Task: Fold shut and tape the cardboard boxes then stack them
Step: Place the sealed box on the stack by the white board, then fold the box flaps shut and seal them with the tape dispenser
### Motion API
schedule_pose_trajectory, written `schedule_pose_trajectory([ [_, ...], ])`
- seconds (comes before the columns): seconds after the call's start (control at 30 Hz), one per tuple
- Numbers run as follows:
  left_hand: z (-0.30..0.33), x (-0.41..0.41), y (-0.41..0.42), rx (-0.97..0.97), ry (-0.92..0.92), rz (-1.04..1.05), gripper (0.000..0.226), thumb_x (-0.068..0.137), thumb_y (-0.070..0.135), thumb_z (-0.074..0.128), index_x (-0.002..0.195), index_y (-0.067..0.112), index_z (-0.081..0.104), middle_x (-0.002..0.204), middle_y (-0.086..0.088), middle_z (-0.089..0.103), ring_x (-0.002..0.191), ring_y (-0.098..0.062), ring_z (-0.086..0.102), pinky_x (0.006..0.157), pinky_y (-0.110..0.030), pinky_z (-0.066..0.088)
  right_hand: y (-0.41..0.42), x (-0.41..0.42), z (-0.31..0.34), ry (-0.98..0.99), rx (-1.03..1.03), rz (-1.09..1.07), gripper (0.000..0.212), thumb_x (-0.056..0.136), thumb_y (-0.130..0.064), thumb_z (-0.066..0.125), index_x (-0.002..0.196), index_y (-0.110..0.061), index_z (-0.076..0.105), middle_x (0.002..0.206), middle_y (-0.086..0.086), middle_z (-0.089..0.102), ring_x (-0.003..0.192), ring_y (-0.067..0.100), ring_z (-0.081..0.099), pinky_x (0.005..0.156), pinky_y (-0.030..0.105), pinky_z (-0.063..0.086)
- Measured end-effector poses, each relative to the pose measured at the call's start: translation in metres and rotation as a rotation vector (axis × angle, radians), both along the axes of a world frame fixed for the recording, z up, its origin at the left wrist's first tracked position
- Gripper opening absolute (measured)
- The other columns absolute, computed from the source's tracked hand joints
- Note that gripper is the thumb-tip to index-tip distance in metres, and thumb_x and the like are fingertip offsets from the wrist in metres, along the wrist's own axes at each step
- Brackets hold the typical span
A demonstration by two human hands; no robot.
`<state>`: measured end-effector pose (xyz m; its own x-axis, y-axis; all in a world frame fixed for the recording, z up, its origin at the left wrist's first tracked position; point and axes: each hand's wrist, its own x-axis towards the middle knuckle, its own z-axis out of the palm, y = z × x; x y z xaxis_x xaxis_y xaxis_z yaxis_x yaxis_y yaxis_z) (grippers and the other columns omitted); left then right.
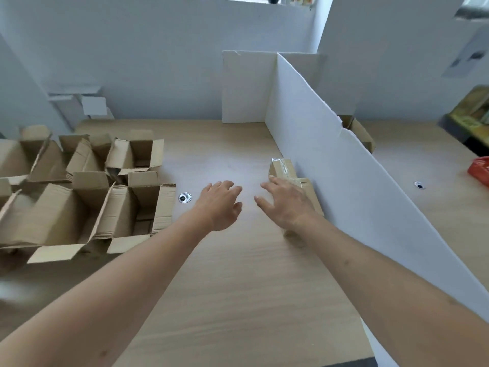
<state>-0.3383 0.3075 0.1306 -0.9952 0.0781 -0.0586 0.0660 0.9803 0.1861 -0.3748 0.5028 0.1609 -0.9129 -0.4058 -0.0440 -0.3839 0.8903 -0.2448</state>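
From the head camera I see both bare hands stretched forward over the pale wood-grain table (pixel 238 287). The left hand (pixel 221 205) hovers with fingers spread and nearly straight, holding nothing. The right hand (pixel 284 203) is likewise flat and splayed, gripping nothing; its outer edge lies over the nearer of two small brown cardboard boxes sealed with clear tape (pixel 283 168), though I cannot tell whether it actually touches.

Those taped boxes sit in a row hard against the tall white foam-board divider (pixel 330 154), their long axis running away from me along its foot. They lie to the right of both hands, so the right hand is plainly the nearer one.

The cluster of open brown cardboard boxes with raised flaps (pixel 127 202) stands well to the left, and the left hand is closer to it (a small round metal grommet (pixel 184 197) in the tabletop lies between them). I judge the next box to fold must come from that cluster, a leftward reach. I see no tape roll.
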Motion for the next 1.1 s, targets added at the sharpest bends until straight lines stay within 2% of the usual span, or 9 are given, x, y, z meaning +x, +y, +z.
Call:
schedule_pose_trajectory([
  [0.2, 0.021, 0.066, -0.021, -0.007, 0.053, 0.127, 0.045, 0.104, 0.037, 0.045, 0.143, 0.016, 0.050, 0.143, -0.004, 0.051, 0.127, -0.026, 0.051, 0.105, -0.039, 0.040, -0.024, 0.042, 0.016, 0.051, -0.015, 0.149, 0.057, 0.102, -0.061, 0.040, 0.147, -0.029, 0.051, 0.161, -0.002, 0.038, 0.151, 0.020, 0.030, 0.119, 0.040, 0.028],
  [0.37, 0.025, 0.138, -0.035, -0.008, 0.038, 0.260, 0.049, 0.104, 0.038, 0.044, 0.149, 0.019, 0.045, 0.147, -0.002, 0.048, 0.129, -0.027, 0.050, 0.108, -0.041, 0.039, -0.047, 0.093, 0.012, 0.045, -0.018, 0.309, 0.053, 0.102, -0.058, 0.041, 0.142, -0.026, 0.057, 0.149, -0.001, 0.051, 0.140, 0.020, 0.043, 0.111, 0.039, 0.034],
  [0.53, 0.026, 0.216, -0.061, -0.008, 0.030, 0.386, 0.043, 0.102, 0.038, 0.047, 0.140, 0.018, 0.053, 0.138, -0.004, 0.055, 0.123, -0.027, 0.054, 0.105, -0.043, 0.044, -0.087, 0.152, 0.006, 0.027, 0.004, 0.459, 0.052, 0.102, -0.058, 0.041, 0.140, -0.027, 0.059, 0.147, 0.000, 0.053, 0.136, 0.021, 0.048, 0.110, 0.040, 0.039],
  [0.63, 0.024, 0.264, -0.089, -0.014, 0.034, 0.466, 0.043, 0.101, 0.039, 0.049, 0.139, 0.017, 0.054, 0.141, -0.004, 0.053, 0.128, -0.027, 0.051, 0.107, -0.042, 0.041, -0.125, 0.187, 0.007, 0.038, 0.011, 0.556, 0.049, 0.102, -0.058, 0.041, 0.135, -0.029, 0.063, 0.137, -0.001, 0.059, 0.126, 0.024, 0.055, 0.103, 0.041, 0.045],
  [0.83, 0.014, 0.349, -0.171, -0.006, 0.028, 0.593, 0.053, 0.103, 0.041, 0.046, 0.151, 0.018, 0.045, 0.148, -0.006, 0.049, 0.137, -0.027, 0.045, 0.114, -0.044, 0.035, -0.222, 0.253, 0.006, 0.047, -0.001, 0.673, 0.049, 0.100, -0.060, 0.040, 0.128, -0.028, 0.064, 0.130, -0.005, 0.061, 0.118, 0.024, 0.059, 0.092, 0.041, 0.051],
  [1.1, -0.004, 0.451, -0.311, 0.002, -0.051, 0.631, 0.049, 0.103, 0.040, 0.047, 0.148, 0.019, 0.048, 0.146, -0.004, 0.050, 0.132, -0.027, 0.050, 0.109, -0.043, 0.041, -0.372, 0.350, -0.014, -0.005, 0.009, 0.738, 0.052, 0.102, -0.056, 0.043, 0.139, -0.023, 0.059, 0.137, 0.000, 0.060, 0.123, 0.021, 0.057, 0.099, 0.042, 0.050],
])
